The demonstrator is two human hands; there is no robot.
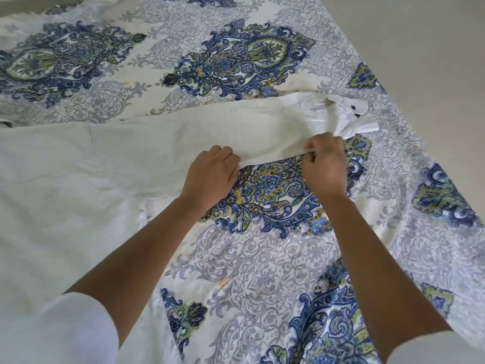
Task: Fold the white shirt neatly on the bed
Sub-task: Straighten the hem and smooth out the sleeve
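The bed (262, 258) fills nearly the whole view, covered with a white sheet printed in blue, green and grey paisley medallions; its far right corner runs off toward a plain pale floor (433, 48). The white shirt (105, 158) lies spread flat across the bed from the left edge toward the right side, its body wide at the left and narrowing toward the collar (338, 111), which points to the right edge and shows two dark buttons. The near long edge of the shirt is lifted slightly off the sheet between the two hands. The left hand (210, 174) rests knuckles up on that near edge, its fingers curled over and closed on the cloth. The right hand (325, 164), nearer the collar, pinches the same edge between thumb and bent fingers, so the fabric is drawn taut in a line from one hand to the other. Both forearms reach in from the bed's near edge, with white sleeves (65, 329) pushed up at the bottom corners.
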